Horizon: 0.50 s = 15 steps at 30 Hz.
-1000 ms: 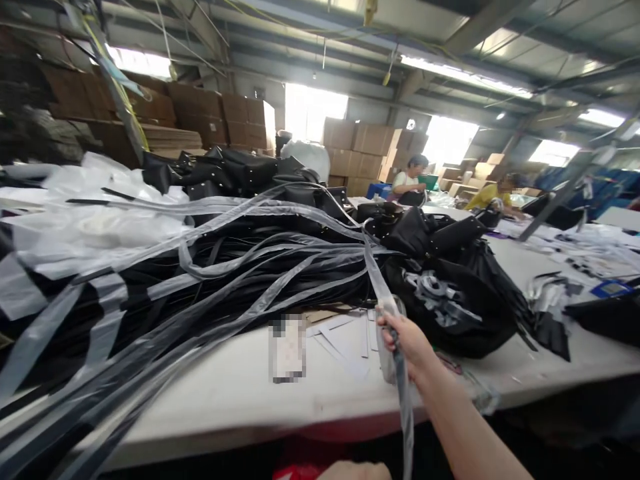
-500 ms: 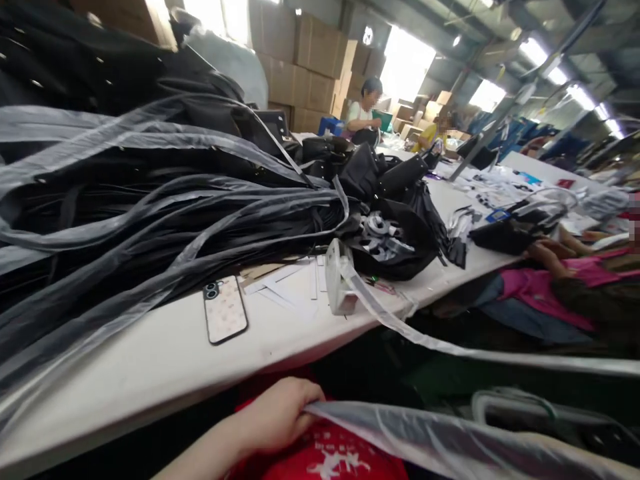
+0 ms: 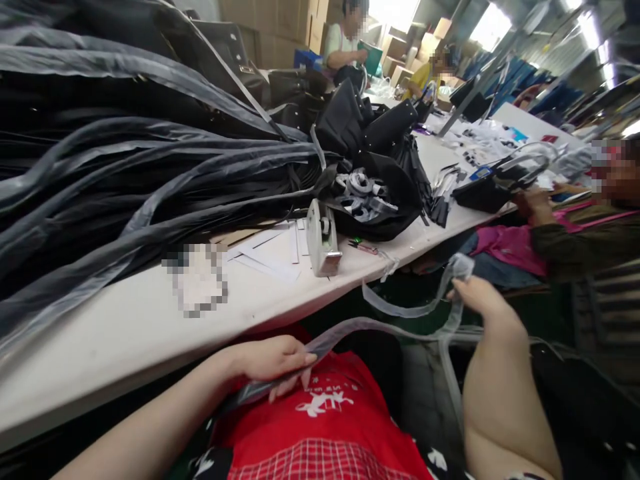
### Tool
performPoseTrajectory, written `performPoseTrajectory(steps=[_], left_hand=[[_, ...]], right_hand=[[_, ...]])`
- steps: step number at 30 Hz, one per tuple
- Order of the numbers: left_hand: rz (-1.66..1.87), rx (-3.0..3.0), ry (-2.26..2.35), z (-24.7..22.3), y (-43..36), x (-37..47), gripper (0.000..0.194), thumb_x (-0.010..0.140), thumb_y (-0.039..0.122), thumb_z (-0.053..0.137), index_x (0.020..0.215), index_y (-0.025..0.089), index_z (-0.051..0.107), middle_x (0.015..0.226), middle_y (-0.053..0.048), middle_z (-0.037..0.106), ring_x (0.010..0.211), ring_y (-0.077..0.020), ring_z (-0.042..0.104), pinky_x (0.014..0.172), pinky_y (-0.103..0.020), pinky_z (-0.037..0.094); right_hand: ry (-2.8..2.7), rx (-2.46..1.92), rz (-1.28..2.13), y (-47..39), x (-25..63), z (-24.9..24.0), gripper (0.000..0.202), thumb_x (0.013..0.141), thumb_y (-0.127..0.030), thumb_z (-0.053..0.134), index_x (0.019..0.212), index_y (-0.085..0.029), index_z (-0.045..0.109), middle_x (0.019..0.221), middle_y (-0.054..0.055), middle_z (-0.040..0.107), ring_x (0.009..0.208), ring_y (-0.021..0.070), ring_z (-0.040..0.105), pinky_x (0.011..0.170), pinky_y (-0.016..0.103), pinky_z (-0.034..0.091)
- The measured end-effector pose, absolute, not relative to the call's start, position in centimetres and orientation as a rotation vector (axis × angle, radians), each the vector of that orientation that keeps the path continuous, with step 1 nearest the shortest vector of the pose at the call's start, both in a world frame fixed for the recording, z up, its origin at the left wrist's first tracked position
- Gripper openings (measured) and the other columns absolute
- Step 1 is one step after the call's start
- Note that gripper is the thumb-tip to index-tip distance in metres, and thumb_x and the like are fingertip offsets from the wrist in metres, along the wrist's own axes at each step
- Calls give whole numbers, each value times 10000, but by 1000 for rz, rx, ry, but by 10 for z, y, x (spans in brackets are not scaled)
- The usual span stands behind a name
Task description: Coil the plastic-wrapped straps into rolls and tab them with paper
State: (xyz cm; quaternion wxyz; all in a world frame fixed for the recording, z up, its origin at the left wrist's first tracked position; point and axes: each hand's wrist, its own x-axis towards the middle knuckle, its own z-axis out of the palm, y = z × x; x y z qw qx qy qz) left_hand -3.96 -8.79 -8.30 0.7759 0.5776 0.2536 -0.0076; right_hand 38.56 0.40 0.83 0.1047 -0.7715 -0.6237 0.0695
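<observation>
My left hand (image 3: pixel 280 360), low in front of the red apron (image 3: pixel 320 433), is closed around a dark strap wrapped in clear plastic (image 3: pixel 345 328). That strap runs off to the right toward my right hand (image 3: pixel 477 297). Raised beyond the table edge, my right hand pinches a strip of translucent film (image 3: pixel 415 310), whose free end hangs to the left. A white tape dispenser (image 3: pixel 325 243) stands on the table edge, apart from both hands. Where film and strap cross below my right hand, I cannot tell if they touch.
Black straps in plastic sleeves (image 3: pixel 150 173) are heaped on the white table (image 3: pixel 120 340) at left. A black bag (image 3: pixel 400 220) holds several white rolls. A phone (image 3: pixel 197 280), papers (image 3: pixel 270 257) and a small pink-handled tool (image 3: pixel 365 247) lie nearby. A co-worker (image 3: pixel 555 227) sits at right.
The film that stretched from the dispenser to the right is now off it, with a loose end. My right hand has come into view. The strap hangs slacker, and the camera has tilted down.
</observation>
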Motion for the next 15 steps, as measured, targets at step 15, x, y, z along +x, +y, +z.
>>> performPoseTrajectory(steps=[15], left_hand=[[-199,989,334,-85,-51,-44,489,831,624,558,858,164,720,603,-48,701,494,-183,620,541,-310,527]], right_hand=[[-2321,-1214,1450,-30,202,-82,273,787,-403,627,886,-158,697,840,42,703,759,182,610,681,250,458]])
